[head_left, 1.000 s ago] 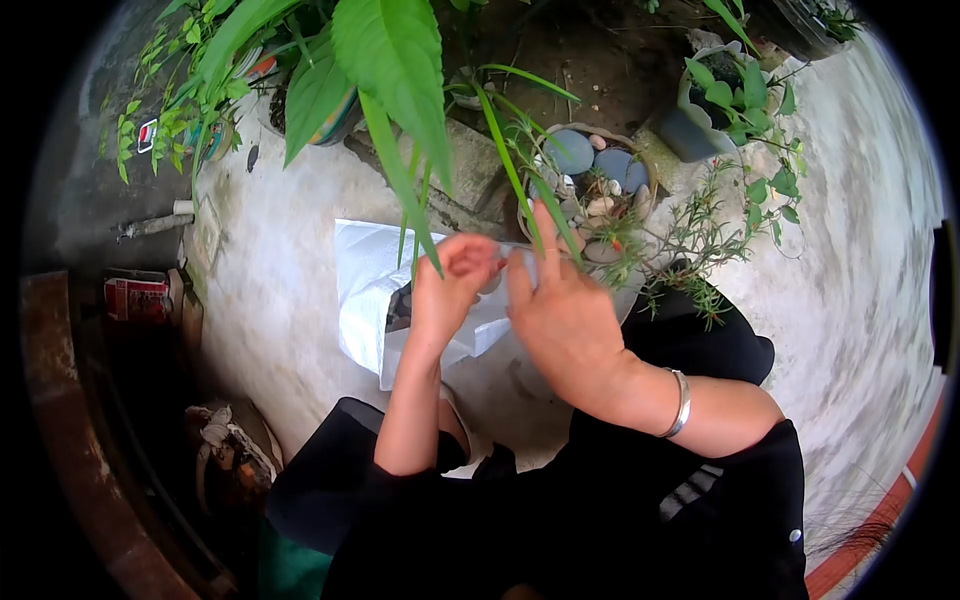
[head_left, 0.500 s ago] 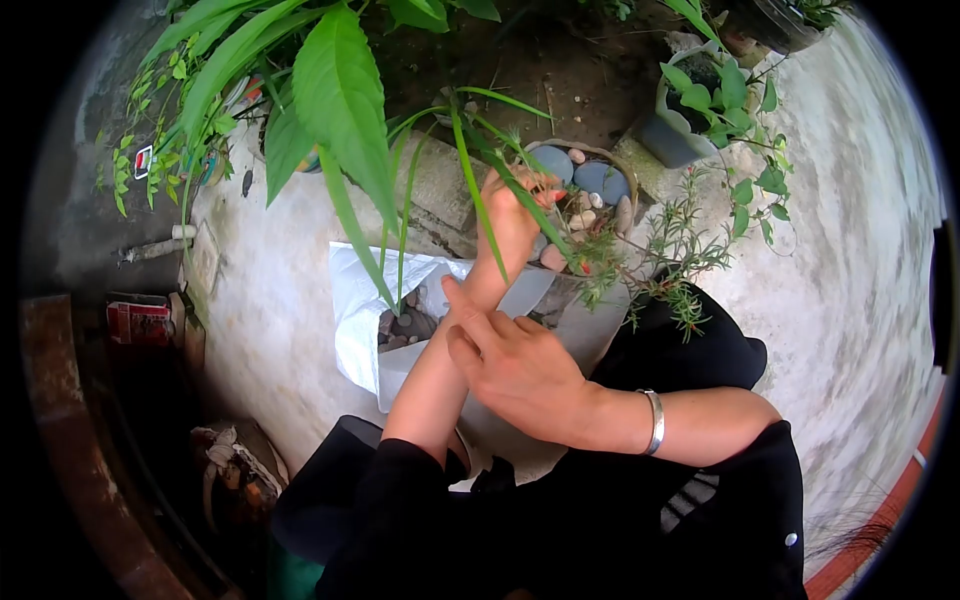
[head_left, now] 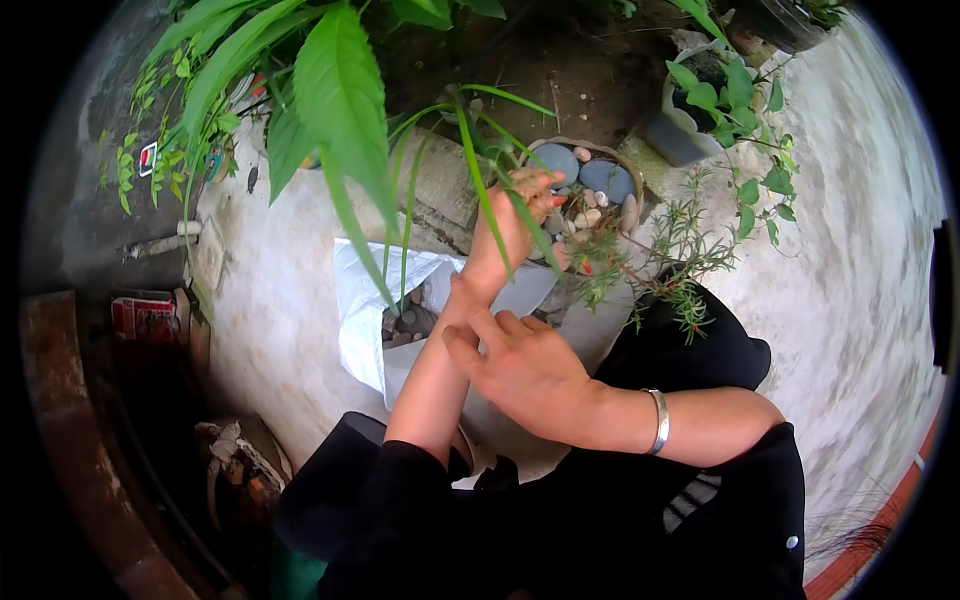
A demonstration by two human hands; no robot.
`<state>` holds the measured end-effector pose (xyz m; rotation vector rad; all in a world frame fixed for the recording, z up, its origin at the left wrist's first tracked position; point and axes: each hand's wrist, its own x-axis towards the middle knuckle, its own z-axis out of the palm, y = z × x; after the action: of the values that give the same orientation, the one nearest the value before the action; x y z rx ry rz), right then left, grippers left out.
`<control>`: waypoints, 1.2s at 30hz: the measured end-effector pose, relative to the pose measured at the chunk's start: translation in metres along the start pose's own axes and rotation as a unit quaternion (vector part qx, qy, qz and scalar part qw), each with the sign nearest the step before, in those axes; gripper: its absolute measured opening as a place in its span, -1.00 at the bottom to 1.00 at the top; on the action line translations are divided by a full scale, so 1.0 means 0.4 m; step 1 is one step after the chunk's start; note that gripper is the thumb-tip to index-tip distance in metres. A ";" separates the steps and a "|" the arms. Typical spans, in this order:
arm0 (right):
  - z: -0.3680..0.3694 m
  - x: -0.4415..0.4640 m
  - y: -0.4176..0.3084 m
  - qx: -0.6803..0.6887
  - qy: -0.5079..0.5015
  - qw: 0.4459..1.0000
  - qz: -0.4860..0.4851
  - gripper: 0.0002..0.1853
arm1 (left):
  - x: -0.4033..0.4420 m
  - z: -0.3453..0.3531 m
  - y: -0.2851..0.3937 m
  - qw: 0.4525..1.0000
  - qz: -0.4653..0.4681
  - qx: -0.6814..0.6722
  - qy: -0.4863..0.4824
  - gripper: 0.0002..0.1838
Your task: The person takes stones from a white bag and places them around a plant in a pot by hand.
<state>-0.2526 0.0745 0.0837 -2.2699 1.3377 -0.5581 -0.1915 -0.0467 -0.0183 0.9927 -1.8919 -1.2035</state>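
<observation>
My left hand (head_left: 508,222) reaches to the left edge of a round pot (head_left: 633,165) filled with stones. Its fingers are bent over the pot and partly behind a long green leaf; what they hold, if anything, is hidden. Flat grey stones (head_left: 607,180) and small pale pebbles lie beside the fingertips. My right hand (head_left: 525,372), with a bracelet on the wrist, hangs over my left forearm, fingers loosely spread and nothing in them. Below the left forearm, a white bag (head_left: 359,316) lies open with dark stones (head_left: 413,320) in it.
Broad green leaves (head_left: 340,105) hang in front at the upper left. A grey planter (head_left: 683,138) with a leafy plant stands at the upper right. Thin spiky stems (head_left: 685,262) spill over the pot's right side. A basket-like container (head_left: 245,470) sits at the lower left.
My left hand has moved from above the white bag up to the stone pot. My right hand has come down and left, over my left forearm.
</observation>
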 end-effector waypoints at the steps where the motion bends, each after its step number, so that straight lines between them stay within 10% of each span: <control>1: -0.004 -0.001 0.001 0.008 -0.015 1.000 0.000 -0.62 | -0.009 -0.005 0.000 0.999 -0.016 -0.031 0.014 -0.75; 11: -0.001 -0.011 0.017 -0.020 -0.119 0.993 -0.014 -0.83 | -0.232 -0.310 -0.048 0.927 -0.358 -0.034 -0.104 -0.85; 16: 0.060 -0.066 -0.018 -0.147 -0.281 0.948 -0.017 -0.88 | -0.277 -0.260 -0.125 0.817 -0.354 0.274 -0.364 -0.76; 23: 0.070 -0.076 -0.032 -0.147 -0.316 0.936 -0.042 -0.85 | -0.410 -0.186 -0.369 0.843 -0.265 0.415 -0.215 -0.67; 29: 0.071 -0.073 -0.030 -0.135 -0.288 0.946 -0.057 -0.83 | -0.489 -0.152 -0.490 0.919 -0.375 0.119 0.011 -0.66; 31: 0.074 -0.067 -0.032 -0.140 -0.288 0.946 -0.057 -0.83 | -0.431 -0.139 -0.402 0.786 -0.446 0.403 -0.144 -0.68; 36: 0.078 -0.069 -0.032 -0.136 -0.288 0.946 -0.065 -0.83 | -0.442 -0.128 -0.425 0.791 -0.495 0.349 -0.085 -0.73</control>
<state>-0.2389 0.1097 0.0619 -2.4751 1.0158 0.2674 -0.0225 0.0371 -0.1829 2.5861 -2.0143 -1.0892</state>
